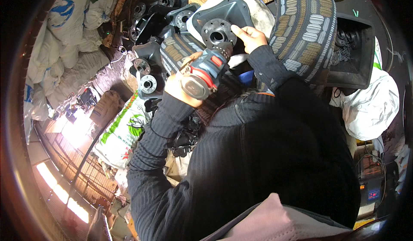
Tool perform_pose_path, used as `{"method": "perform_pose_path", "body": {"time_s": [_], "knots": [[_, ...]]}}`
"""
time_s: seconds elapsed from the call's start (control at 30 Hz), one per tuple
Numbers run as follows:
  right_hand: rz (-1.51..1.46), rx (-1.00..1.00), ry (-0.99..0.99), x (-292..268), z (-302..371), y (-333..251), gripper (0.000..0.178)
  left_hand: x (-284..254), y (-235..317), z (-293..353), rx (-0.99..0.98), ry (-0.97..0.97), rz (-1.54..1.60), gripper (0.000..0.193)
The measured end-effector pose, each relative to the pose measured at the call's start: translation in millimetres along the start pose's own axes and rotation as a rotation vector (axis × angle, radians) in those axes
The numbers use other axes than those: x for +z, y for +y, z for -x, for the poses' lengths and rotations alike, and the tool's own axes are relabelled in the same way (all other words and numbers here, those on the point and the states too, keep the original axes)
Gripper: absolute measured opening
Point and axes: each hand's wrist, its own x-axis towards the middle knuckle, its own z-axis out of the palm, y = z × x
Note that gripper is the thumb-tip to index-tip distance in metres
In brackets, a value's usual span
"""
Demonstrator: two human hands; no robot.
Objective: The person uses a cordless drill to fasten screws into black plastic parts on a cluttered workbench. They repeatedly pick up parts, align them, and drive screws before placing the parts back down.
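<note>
My left hand (177, 90) is wrapped round a cordless drill (206, 69), dark blue-grey with red trim. The drill's chuck points at a round metal flange (216, 31) with a centre hole and bolt holes. Whether the tip touches the flange I cannot tell. The flange sits on a black square-based housing (232, 11), tilted up at my knees on a white cloth (262, 15). My right hand (251, 39) pinches the flange's right rim with thumb and finger; a small piece in the fingertips would be too hidden to make out. My patterned trouser leg (305, 26) is beside it.
Several similar black flanged housings (148, 84) are heaped to the left. At the right stands a black bin (355, 60) with small metal parts inside. White sacks (64, 30) pile up at far left, and a white bag (372, 107) lies below the bin.
</note>
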Motion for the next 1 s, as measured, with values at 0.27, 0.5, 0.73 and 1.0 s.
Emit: {"method": "perform_pose_path", "body": {"time_s": [0.27, 0.5, 0.73, 1.0], "knots": [[-0.725, 0.03, -0.571, -42, 28, -8, 0.045, 10, 17, 47, 0.397, 0.348, -0.384, 0.033], [-0.723, 0.023, -0.75, -34, 36, -7, 0.049, 26, 15, 56, 0.613, 0.376, -0.4, 0.031], [-0.709, -0.016, -0.671, -31, 38, -2, 0.048, 39, 10, 51, 0.507, 0.311, -0.228, 0.03], [-0.643, -0.003, -0.643, -27, 40, -4, 0.045, 39, 7, 47, 0.496, 0.275, -0.112, 0.039]]}}
